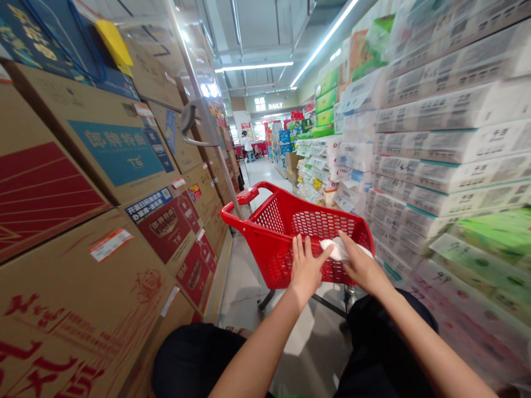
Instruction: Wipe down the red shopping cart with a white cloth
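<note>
In front of me stands a red plastic shopping basket on wheels (259, 243), with a pierced lattice wall and a long metal handle bar (226, 177) topped by a grey grip (201, 122). My left hand (306, 266) lies with fingers spread against the basket's near side. A crumpled white cloth (337, 249) is in my right hand (365, 270), whose fingers press it against the same wall near the right corner. Part of the cloth is hidden under that hand. No item shows in the visible part of the basket.
Stacked cardboard cartons (108, 132) line the left side closely. White packs of tissue paper (435, 138) are piled high on the right, with green packs (498, 237) lower down. An aisle floor (261, 171) leads back to a person in white (247, 142).
</note>
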Demonstrator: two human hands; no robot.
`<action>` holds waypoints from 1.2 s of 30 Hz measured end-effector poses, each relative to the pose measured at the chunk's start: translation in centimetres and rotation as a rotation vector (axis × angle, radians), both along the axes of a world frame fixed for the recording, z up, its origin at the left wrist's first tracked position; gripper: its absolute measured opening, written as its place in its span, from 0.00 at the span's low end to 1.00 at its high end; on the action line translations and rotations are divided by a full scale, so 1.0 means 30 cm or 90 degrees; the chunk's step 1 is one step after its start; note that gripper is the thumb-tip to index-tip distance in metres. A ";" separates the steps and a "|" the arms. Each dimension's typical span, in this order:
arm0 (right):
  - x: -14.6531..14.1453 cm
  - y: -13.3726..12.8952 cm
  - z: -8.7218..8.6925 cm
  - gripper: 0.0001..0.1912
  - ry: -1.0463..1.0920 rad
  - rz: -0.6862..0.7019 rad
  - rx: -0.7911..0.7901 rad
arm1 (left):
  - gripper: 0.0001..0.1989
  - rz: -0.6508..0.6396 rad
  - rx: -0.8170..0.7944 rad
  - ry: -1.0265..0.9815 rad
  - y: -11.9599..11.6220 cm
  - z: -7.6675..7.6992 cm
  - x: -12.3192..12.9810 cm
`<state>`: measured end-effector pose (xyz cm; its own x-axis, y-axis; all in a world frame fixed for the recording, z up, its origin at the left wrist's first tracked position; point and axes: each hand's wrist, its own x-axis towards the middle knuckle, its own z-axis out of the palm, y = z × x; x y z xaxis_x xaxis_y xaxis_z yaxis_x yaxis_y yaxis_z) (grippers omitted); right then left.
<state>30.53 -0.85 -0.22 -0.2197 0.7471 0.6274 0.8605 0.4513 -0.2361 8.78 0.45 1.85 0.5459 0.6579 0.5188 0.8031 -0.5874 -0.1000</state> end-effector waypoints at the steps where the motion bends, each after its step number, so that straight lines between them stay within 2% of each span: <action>1: 0.023 -0.006 -0.003 0.46 0.002 -0.004 -0.005 | 0.51 -0.006 -0.001 0.005 0.004 -0.003 -0.002; 6: 0.141 -0.065 -0.043 0.37 0.092 -0.088 -0.022 | 0.49 -0.010 -0.010 0.022 0.014 0.005 -0.002; 11: 0.178 -0.115 -0.040 0.24 0.198 -0.121 -0.039 | 0.46 -0.006 -0.006 0.041 0.017 0.033 0.022; 13: 0.179 -0.113 -0.021 0.25 0.255 -0.205 -0.076 | 0.46 -0.005 0.005 0.055 0.017 0.040 0.026; 16: 0.173 -0.100 0.012 0.33 0.332 -0.356 -0.126 | 0.47 -0.006 0.018 0.074 0.014 0.042 0.028; 18: 0.155 -0.097 0.033 0.36 0.336 -0.393 -0.128 | 0.47 -0.012 0.016 0.075 0.010 0.041 0.031; 20: 0.124 -0.105 0.048 0.35 0.269 -0.322 -0.112 | 0.46 -0.020 0.008 0.071 0.006 0.040 0.036; 23: 0.075 -0.132 0.058 0.28 0.037 -0.083 -0.069 | 0.39 -0.028 -0.011 0.061 0.001 0.042 0.040; 25: 0.063 -0.146 0.059 0.29 -0.088 -0.003 -0.045 | 0.35 -0.033 -0.021 0.050 -0.001 0.044 0.038; 29: 0.081 -0.135 0.061 0.26 -0.123 -0.034 0.005 | 0.35 -0.052 -0.029 0.031 -0.004 0.047 0.032; 34: 0.078 -0.080 0.037 0.29 -0.129 0.021 0.056 | 0.38 -0.052 -0.022 0.028 -0.009 0.048 0.031; 36: 0.086 -0.070 0.014 0.29 -0.140 0.013 0.056 | 0.40 -0.065 -0.016 0.025 0.000 0.051 0.010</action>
